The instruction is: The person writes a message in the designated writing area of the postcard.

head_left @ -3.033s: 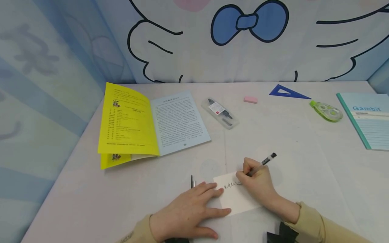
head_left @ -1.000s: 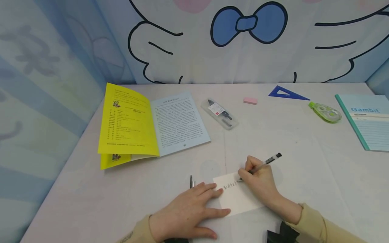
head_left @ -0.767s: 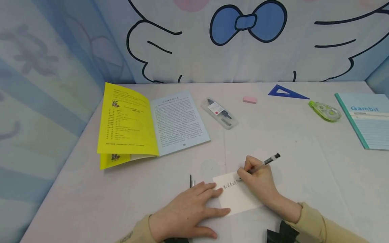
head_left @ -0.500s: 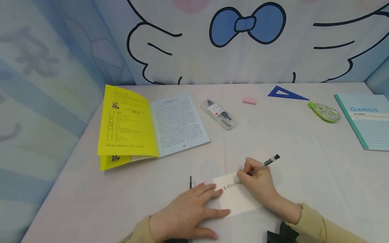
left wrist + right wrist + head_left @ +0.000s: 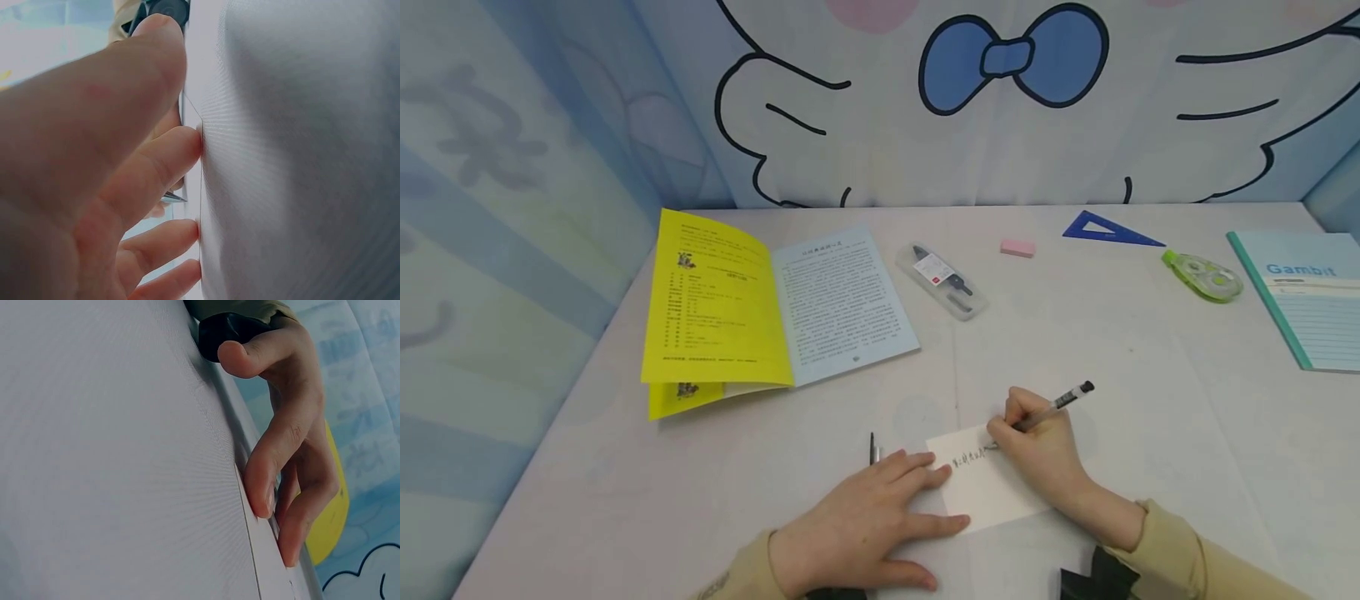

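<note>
A small white card (image 5: 988, 492) lies on the pale table (image 5: 1150, 392) near the front edge, with a line of dark handwriting along its top. My right hand (image 5: 1036, 450) grips a black pen (image 5: 1051, 405) whose tip touches the card at the end of that line. My left hand (image 5: 880, 517) lies flat on the table, its straight fingertips (image 5: 190, 140) pressing the card's left edge. The right wrist view shows those fingers (image 5: 262, 487) on the card's edge (image 5: 250, 537).
An open booklet (image 5: 722, 308) with a yellow page lies at the left. Behind are a clear compass case (image 5: 943, 281), a pink eraser (image 5: 1017, 247), a blue set square (image 5: 1105, 229), a green correction tape (image 5: 1204, 277) and a Gambit notebook (image 5: 1307, 296). A thin dark object (image 5: 872, 447) lies beside my left hand.
The pen's top end has wobbled slightly as my right hand made small strokes on the card. My left hand and the card have stayed in place.
</note>
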The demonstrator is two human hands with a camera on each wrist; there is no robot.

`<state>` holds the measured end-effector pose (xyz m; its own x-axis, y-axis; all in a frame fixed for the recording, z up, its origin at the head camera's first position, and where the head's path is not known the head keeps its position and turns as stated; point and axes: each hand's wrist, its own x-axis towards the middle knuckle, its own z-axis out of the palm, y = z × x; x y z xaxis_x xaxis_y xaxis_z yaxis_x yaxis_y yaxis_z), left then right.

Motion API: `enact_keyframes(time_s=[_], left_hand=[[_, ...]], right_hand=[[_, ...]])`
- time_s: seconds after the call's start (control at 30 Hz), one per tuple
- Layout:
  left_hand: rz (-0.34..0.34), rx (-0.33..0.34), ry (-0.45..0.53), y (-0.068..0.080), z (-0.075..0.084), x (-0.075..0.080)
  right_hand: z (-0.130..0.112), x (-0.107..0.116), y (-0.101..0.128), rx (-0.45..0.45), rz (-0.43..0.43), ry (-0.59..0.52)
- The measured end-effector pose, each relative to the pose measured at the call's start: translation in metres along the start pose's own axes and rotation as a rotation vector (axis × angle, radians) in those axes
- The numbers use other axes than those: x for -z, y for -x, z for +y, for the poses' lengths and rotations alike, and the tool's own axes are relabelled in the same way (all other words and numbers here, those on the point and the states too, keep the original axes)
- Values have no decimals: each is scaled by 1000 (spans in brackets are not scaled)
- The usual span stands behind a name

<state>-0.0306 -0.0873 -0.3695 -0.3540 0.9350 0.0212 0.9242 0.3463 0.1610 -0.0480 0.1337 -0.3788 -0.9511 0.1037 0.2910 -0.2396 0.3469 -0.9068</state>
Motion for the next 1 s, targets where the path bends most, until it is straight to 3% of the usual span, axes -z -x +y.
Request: enact_keyframes(time_s=[0.17, 0.43, 0.6, 0.8, 1.0], left_hand=[[-13, 0, 2, 0, 0, 0], [-30, 7, 0, -1, 0, 1], [-53, 15, 29, -1, 0, 1], [-51, 14, 29, -1, 0, 0], [-52, 15, 30, -1, 0, 1]], right_hand=[[20, 0, 1, -5, -9, -3], [24, 1, 1, -2, -22, -40], [23, 1, 2, 4, -28, -29], [11, 2, 1, -40, 42, 20], [-3, 2, 0, -43, 23, -3]])
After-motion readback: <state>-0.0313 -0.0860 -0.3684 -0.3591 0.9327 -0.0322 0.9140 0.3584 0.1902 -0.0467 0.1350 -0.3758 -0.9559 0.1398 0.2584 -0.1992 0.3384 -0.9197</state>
